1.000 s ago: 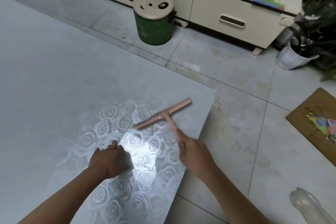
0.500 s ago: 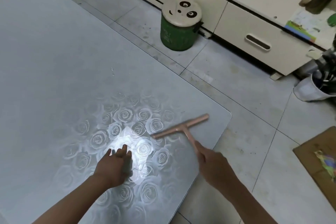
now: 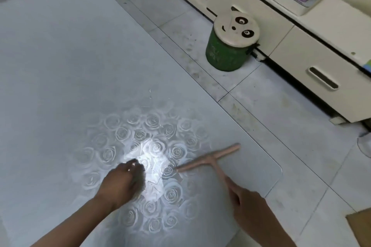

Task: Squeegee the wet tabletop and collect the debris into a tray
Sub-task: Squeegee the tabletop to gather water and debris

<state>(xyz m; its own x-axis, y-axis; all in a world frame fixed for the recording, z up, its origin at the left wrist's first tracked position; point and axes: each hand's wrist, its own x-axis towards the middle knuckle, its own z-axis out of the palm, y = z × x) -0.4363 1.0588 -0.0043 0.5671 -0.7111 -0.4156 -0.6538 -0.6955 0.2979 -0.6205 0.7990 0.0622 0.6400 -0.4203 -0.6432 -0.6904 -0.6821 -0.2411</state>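
Squeegee (image 3: 208, 159): gripped in my right hand (image 3: 249, 204), blade at 5 o'clock on table (image 3: 60, 66). Left hand (image 3: 124, 182): curled at blade's 9 o'clock; contents, I cannot tell. Step: wiping; next likely needs a pull edgeward.

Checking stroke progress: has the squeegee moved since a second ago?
Yes. The squeegee has shifted away from the rounded corner of the tabletop, farther inward.
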